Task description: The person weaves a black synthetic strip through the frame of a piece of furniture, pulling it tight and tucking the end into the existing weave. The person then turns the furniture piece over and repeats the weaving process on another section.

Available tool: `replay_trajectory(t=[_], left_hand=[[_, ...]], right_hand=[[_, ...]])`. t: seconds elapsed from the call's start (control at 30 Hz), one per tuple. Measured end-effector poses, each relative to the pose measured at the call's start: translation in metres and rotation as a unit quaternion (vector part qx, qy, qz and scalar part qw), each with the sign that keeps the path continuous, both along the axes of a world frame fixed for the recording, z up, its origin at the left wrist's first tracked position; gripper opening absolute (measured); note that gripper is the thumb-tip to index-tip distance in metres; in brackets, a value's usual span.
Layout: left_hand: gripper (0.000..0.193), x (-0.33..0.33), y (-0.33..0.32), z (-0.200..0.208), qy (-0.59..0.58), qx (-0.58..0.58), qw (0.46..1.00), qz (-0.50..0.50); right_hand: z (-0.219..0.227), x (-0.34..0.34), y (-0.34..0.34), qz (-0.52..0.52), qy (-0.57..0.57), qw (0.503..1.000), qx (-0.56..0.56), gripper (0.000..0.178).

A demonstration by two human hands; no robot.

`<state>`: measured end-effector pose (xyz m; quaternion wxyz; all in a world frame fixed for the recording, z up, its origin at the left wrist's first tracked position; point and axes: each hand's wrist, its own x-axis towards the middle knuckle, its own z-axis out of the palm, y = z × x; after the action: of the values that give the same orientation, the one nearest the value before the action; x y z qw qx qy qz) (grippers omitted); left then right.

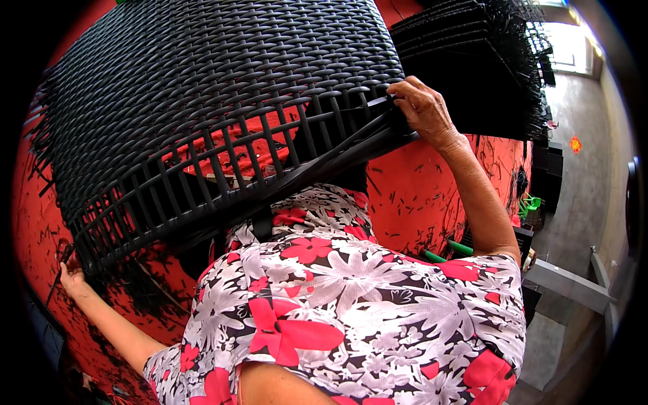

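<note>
A large black woven panel (229, 67) of wicker-like strands on a frame leans across in front of me. Its weave is dense at the far side; along the near side bare upright bars and open gaps show red beneath. At the panel's near right corner my right hand (424, 111) is closed in a pinch on a flat black strand (379, 102). My left hand (72, 279) reaches to the near left corner, fingers curled beside thin dark strands. What it grips there is too small and dark to make out. Long loose black strands (331, 152) run along the near edge.
A stack of black panels (466, 81) with frayed strand ends stands at the back right. Black scraps litter the red floor covering (418, 189). Green tubes (461, 248) lie near my right elbow, and a green object (532, 202) sits farther right by a grey floor.
</note>
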<state>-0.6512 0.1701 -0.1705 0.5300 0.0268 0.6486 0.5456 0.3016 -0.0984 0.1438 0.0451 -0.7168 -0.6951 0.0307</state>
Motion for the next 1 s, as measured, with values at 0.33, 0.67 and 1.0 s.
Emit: replay_trajectory(t=[0.33,0.67,1.0], left_hand=[[0.015,-0.004,-0.036,-0.014,-0.062,-0.019,0.995,0.073],[0.016,-0.001,-0.02,-0.016,-0.047,-0.019,0.998,0.042],[0.022,-0.06,0.131,0.043,0.103,0.176,0.973,-0.108]], right_hand=[[-0.01,-0.018,0.011,0.088,-0.013,0.995,0.052,0.018],[0.008,0.001,0.034,-0.066,0.205,0.964,-0.154,0.018],[-0.009,-0.013,0.008,-0.133,0.299,0.943,-0.05,0.038]])
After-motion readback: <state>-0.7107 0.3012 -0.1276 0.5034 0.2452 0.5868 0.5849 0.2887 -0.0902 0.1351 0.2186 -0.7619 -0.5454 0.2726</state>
